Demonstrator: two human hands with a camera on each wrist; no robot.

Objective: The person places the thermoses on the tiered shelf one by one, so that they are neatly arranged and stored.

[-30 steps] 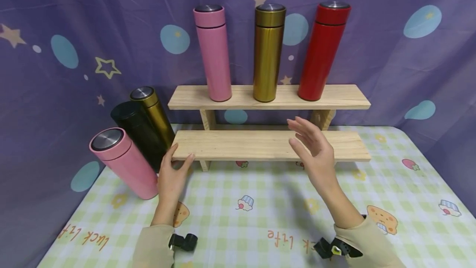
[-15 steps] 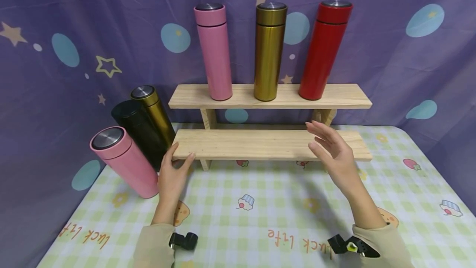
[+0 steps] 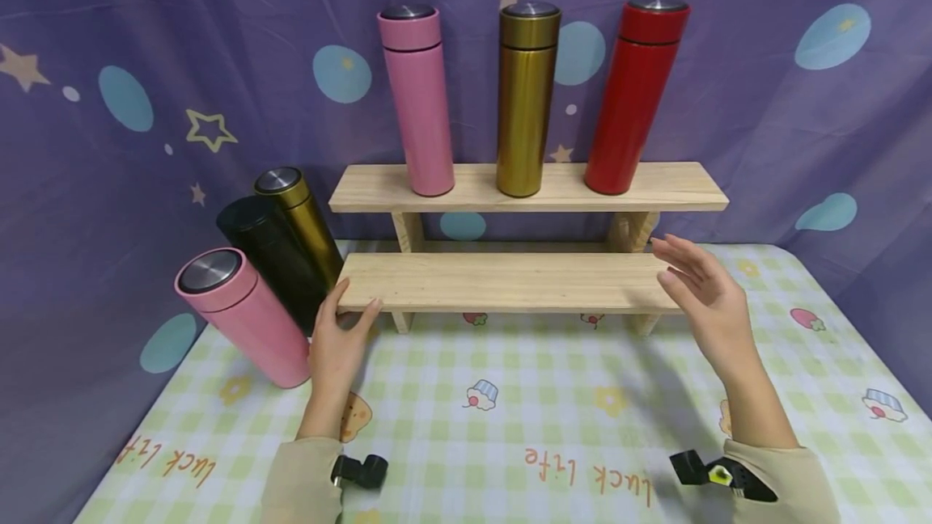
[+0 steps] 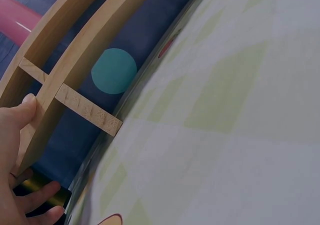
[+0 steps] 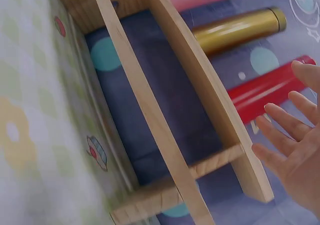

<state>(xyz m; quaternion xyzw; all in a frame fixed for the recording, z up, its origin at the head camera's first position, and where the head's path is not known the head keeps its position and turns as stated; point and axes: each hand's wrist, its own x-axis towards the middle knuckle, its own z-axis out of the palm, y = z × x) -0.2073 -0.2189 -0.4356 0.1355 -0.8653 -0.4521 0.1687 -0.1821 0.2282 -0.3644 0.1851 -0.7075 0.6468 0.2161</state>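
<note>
A two-tier wooden shelf (image 3: 510,281) stands on the table. My left hand (image 3: 341,354) holds the left end of its lower board, the thumb on the front edge and the fingers at the board's end. My right hand (image 3: 709,314) is raised before the right end of the lower board, fingers loosely bent, holding nothing. On the upper board stand a pink thermos (image 3: 420,111), a gold thermos (image 3: 526,111) and a red thermos (image 3: 632,107). In the right wrist view my right fingers (image 5: 280,130) are spread, with the red thermos (image 5: 265,92) behind them.
Left of the shelf, close together, stand another pink thermos (image 3: 255,322), a black cylinder (image 3: 273,257) and another gold thermos (image 3: 306,217). A checked cloth (image 3: 539,395) covers the table. A purple patterned curtain (image 3: 240,47) hangs behind.
My right hand has moved rightward along the front of the lower board, from right of its middle to its right end. My left hand and the thermoses have stayed put.
</note>
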